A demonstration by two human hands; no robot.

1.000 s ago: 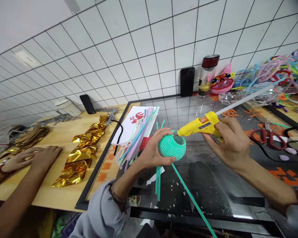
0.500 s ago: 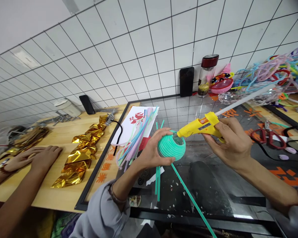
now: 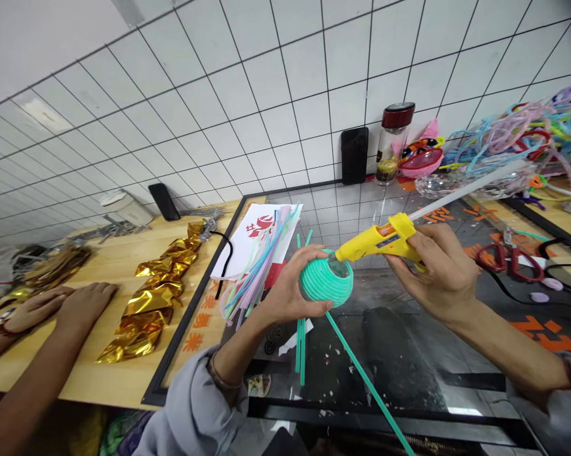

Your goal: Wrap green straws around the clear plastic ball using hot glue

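My left hand is wrapped round a ball-shaped cup covered in coils of green strip, its opening tilted up and to the right. A loose green strip runs from its underside toward the front edge. In my right hand is a yellow glue gun, with a long whitish glue stick standing out of its back. The nozzle tip is at the rim of the opening; whether it touches cannot be made out. More green strips lie under and behind the cup.
Pastel strips lie on white paper. Red scissors and a black cable are at right. A jar and a phone stand by the wall. At left, another person's hands rest near gold foil.
The view has shifted very slightly, moving everything a little to the left. My grips on the cup and the glue gun look the same.
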